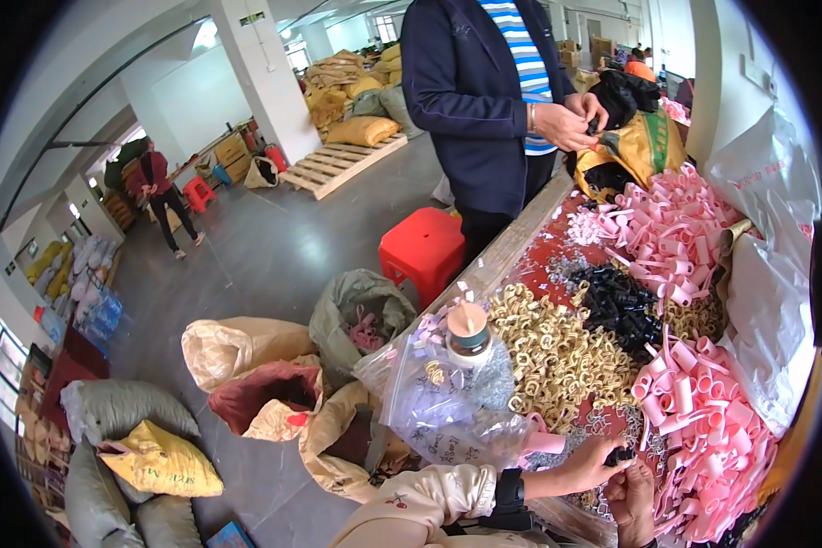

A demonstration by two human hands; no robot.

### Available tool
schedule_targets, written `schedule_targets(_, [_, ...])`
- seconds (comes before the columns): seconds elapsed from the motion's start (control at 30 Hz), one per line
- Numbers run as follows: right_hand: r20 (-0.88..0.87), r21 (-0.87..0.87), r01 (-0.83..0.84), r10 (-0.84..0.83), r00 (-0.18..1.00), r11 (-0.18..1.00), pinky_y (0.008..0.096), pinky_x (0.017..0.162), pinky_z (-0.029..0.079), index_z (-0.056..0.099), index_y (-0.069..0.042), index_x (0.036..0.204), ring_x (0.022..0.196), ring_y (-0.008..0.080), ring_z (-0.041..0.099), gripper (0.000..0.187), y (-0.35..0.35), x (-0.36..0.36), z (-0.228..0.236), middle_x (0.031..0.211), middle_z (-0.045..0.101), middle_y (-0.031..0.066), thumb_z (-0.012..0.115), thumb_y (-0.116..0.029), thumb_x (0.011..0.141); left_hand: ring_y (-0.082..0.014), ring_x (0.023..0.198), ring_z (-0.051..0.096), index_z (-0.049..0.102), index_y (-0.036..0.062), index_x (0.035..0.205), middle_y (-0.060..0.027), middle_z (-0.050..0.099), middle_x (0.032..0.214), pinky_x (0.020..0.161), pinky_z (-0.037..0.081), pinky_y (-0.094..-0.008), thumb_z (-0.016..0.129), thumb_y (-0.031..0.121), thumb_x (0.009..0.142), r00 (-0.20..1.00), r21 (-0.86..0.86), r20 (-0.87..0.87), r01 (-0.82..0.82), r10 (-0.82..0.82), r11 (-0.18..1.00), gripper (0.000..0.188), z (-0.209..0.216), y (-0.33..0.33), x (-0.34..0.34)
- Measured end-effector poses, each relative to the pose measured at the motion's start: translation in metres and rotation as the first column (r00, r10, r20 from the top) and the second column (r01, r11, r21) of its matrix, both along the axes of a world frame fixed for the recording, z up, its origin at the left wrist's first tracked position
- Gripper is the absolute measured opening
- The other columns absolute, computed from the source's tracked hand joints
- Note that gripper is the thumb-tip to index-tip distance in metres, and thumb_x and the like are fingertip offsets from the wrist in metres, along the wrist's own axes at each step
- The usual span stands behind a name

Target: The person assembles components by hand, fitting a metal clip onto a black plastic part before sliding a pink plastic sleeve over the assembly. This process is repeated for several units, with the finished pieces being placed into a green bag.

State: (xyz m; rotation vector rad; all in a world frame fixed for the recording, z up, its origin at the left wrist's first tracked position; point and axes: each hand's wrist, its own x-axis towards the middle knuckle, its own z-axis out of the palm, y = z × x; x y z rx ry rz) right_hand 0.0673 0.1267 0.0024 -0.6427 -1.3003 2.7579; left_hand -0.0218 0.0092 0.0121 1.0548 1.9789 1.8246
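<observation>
Low over the right side of the table, my left hand [586, 466] pinches a small black plastic part [619, 455] between thumb and fingertips. Close below it, my right hand [634, 502] is closed with its fingertips up by the same part; whatever is in its fingers is too small to make out. Beside my hands lies a large heap of pink plastic tube-like pieces with straps [703, 425]. Small silvery metal pieces [603, 420] are scattered around and behind the hands. One more pink piece [545, 442] rests by my left wrist.
Beyond lie cream ring-like pieces [557, 352], black parts [616, 301] and another pink heap [671, 228]. A lidded jar [468, 333] stands on plastic bags [429, 411]. Open sacks [247, 352] and a red stool [422, 251] flank the table; a co-worker [484, 100] stands across, hands together.
</observation>
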Motion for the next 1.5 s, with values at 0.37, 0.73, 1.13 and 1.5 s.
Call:
schedule_targets(0.37, [0.018,-0.086,0.09,-0.089,0.996,0.992,0.0208,0.036,0.029,0.049,-0.009,0.072,0.039,0.0072,0.036,0.017,0.001,0.007,-0.004,0.055,0.044,-0.0015,0.051,-0.023,0.08,-0.0284,0.06,0.054,0.047,0.0003,0.081,-0.0148,0.052,0.064,0.051,0.04,-0.0342,0.058,0.008,0.071,0.996,0.032,-0.062,0.061,-0.059,0.998,0.016,0.0,0.003,0.004])
schedule_targets(0.73, [0.093,0.062,0.118,-0.123,0.988,0.991,0.019,0.041,0.03,0.051,-0.004,0.073,0.046,0.0073,0.038,0.007,-0.008,0.011,0.027,0.059,0.045,0.0001,0.048,-0.008,0.078,-0.0147,0.057,0.051,0.05,0.0018,0.079,-0.0069,0.051,0.064,0.052,0.04,-0.0261,0.058,0.011,0.074,0.994,0.034,0.077,0.08,-0.083,0.996,0.013,0.004,0.006,0.009])
schedule_targets(1.13, [-0.231,0.969,0.214,0.148,0.962,0.123,0.0275,0.061,0.036,0.053,-0.003,0.077,0.072,0.0187,0.046,0.008,0.012,0.012,0.039,0.08,0.048,0.007,0.058,-0.004,0.07,-0.0112,0.069,0.054,0.049,0.0055,0.097,-0.0029,0.055,0.085,0.057,0.043,-0.0208,0.047,0.023,0.083,0.125,0.31,0.931,0.23,-0.344,0.923,0.023,0.009,-0.009,-0.006])
schedule_targets(1.5, [-0.202,0.961,0.243,0.262,0.944,-0.135,0.0361,0.072,0.033,0.053,-0.004,0.07,0.086,0.026,0.044,0.016,-0.002,0.018,0.048,0.093,0.047,0.0076,0.061,-0.003,0.057,-0.0118,0.084,0.053,0.046,0.002,0.107,-0.0042,0.052,0.097,0.071,0.045,-0.0253,0.04,0.021,0.087,0.226,0.326,0.887,0.311,-0.403,0.893,0.029,0.011,-0.018,0.01])
